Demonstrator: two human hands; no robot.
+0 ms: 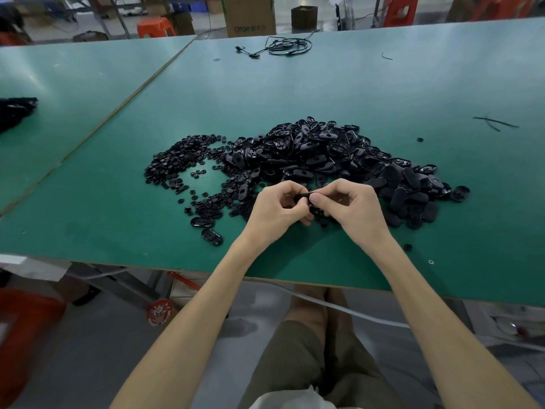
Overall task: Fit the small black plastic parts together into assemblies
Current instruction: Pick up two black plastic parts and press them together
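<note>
Both hands meet just above the green table (339, 90), near its front edge. My left hand (278, 209) and my right hand (351, 206) pinch one small black plastic part (303, 197) between their fingertips; most of it is hidden by the fingers. Behind the hands lies a big heap of black oval shells (324, 152). To its left spreads a flatter pile of small round black pieces (180, 157). A few oval shells (206, 222) lie apart on the table left of my left hand.
A coil of black cable (283, 46) lies at the table's far side. Black strips (495, 123) lie at the right. Another dark pile (16, 110) sits on the adjoining table at the left. Cardboard boxes (250, 14) and orange stools (154, 27) stand beyond.
</note>
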